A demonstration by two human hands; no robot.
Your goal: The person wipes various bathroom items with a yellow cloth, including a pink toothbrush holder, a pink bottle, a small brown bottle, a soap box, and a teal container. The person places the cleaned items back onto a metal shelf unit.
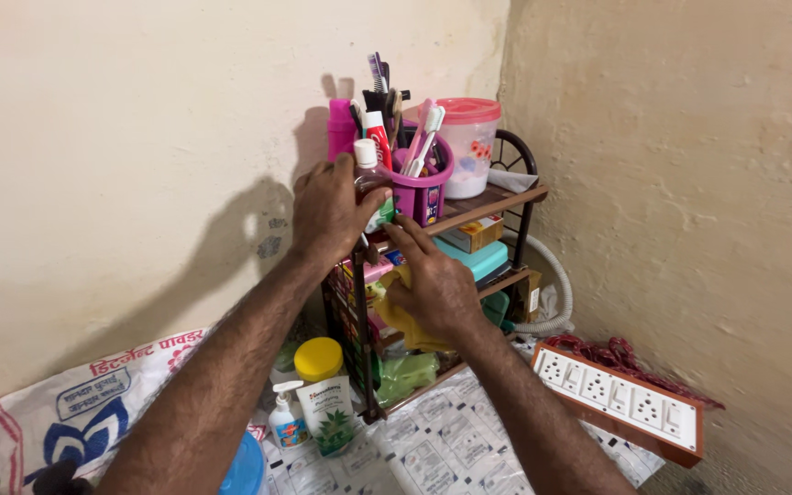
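Left hand (327, 211) is up at the top shelf (497, 202) of a small corner rack, fingers wrapped tight round a small clear bottle (368, 174) w/ a white cap, holding it just off the shelf edge, right beside the purple cup (423, 188) full of toothbrushes. Right hand (433, 284) sits lower, in front of the middle shelf, fingers closed on a yellow cloth (405, 325) bunched under the palm, index finger stretched up toward the shelf edge. Looks like wiping the rack, w/ the bottle lifted clear so the cloth can get under it. Next bit prob needs the cloth brought up onto the bare wood while the bottle stays upright and off the cup. Pink-lid tub (469, 147) sits behind; yellow-cap bottle (323, 394) and switchboard (621, 399) are on the floor.
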